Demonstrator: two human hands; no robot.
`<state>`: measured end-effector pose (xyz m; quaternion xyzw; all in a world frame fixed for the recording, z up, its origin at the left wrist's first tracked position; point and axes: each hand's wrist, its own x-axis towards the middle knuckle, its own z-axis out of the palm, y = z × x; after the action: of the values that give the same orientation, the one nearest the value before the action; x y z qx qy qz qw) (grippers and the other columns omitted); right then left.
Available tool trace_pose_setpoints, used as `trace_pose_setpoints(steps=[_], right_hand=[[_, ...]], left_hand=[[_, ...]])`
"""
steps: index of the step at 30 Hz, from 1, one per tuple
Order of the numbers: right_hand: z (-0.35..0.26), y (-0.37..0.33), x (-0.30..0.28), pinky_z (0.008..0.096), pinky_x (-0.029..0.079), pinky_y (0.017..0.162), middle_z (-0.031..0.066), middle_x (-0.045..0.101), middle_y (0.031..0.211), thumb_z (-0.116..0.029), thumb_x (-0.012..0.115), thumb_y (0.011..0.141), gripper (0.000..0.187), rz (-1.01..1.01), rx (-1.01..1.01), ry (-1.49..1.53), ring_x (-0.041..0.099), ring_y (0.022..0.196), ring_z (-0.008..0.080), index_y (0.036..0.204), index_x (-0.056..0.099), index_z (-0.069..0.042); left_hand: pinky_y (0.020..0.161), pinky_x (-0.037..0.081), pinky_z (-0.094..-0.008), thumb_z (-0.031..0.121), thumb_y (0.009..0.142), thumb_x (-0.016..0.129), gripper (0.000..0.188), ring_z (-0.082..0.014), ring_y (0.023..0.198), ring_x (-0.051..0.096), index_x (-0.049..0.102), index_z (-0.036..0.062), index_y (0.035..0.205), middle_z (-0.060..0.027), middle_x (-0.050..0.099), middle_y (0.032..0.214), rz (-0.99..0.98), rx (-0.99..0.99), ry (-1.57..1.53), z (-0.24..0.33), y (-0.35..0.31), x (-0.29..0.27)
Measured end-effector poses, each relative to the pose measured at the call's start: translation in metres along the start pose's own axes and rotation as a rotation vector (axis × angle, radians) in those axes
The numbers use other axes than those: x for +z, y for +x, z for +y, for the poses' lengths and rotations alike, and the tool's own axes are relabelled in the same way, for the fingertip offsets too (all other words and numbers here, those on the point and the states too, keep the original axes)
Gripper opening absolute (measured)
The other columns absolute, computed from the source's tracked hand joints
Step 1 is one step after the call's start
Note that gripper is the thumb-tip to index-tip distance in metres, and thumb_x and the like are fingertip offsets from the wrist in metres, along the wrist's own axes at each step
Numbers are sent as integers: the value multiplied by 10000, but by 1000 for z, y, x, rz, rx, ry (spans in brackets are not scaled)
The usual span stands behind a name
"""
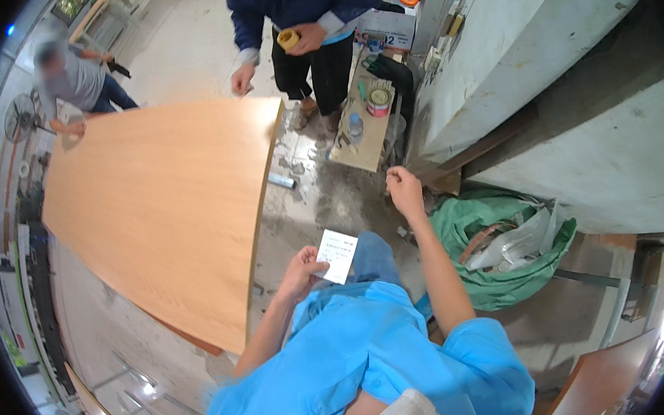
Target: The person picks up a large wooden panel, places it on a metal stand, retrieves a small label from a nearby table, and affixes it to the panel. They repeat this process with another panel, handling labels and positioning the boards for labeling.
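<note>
The left hand [303,271] pinched a small white paper slip [338,255] by its lower left corner, fingers curled around the edge, holding it above the knee in blue jeans. The slip was rectangular with faint print too small to read. The right hand [405,189] was raised further out with its fingers curled into a loose fist, holding nothing that could be made out.

To the left lay a large wood-coloured panel [161,213] with a curved edge. On the wet concrete floor [324,200] just beyond the panel's edge lay a small grey tube [282,181]. Ahead, a low board [365,138] carried a round tin [377,101] and a plastic bottle [355,125]. A green sack [501,272] of scraps sat right of the forearm. A person ahead held a yellow tape roll [288,39].
</note>
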<state>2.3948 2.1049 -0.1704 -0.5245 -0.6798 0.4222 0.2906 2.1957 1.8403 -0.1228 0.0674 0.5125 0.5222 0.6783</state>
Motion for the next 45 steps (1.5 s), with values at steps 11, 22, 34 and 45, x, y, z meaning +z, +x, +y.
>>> trace_pose_setpoints(steps=[11,22,34,45], right_hand=[[10,417,29,486,510,912,241,684,1093,-200,577,858,402,82,-35,-238,646,1048,421,1206,626,-4],[102,600,49,507,536,846,214,707,1013,-240,546,898,246,-156,61,-484,665,973,423,1006,716,-100],[204,538,80,467,503,939,226,693,1132,-249,682,874,371,-157,482,-399,650,1080,395,1152,658,-4],[190,586,81,469,462,1013,171,597,1277,-192,641,918,437,104,317,-455,565,1196,380,1317,543,-44]], left_hand=[[895,525,-344,-56,773,595,408,-193,964,679,598,36,1171,-70,692,1057,243,-47,-94,95,128,12],[845,474,-251,60,815,541,346,-140,913,647,640,-1,1141,-56,710,1013,336,-127,-52,174,224,65],[533,267,-286,532,1039,369,644,-113,541,356,605,43,693,-8,437,567,427,-263,246,221,278,82],[517,260,-292,525,1041,394,643,-102,524,366,653,12,752,-1,441,552,407,-359,337,239,310,92]])
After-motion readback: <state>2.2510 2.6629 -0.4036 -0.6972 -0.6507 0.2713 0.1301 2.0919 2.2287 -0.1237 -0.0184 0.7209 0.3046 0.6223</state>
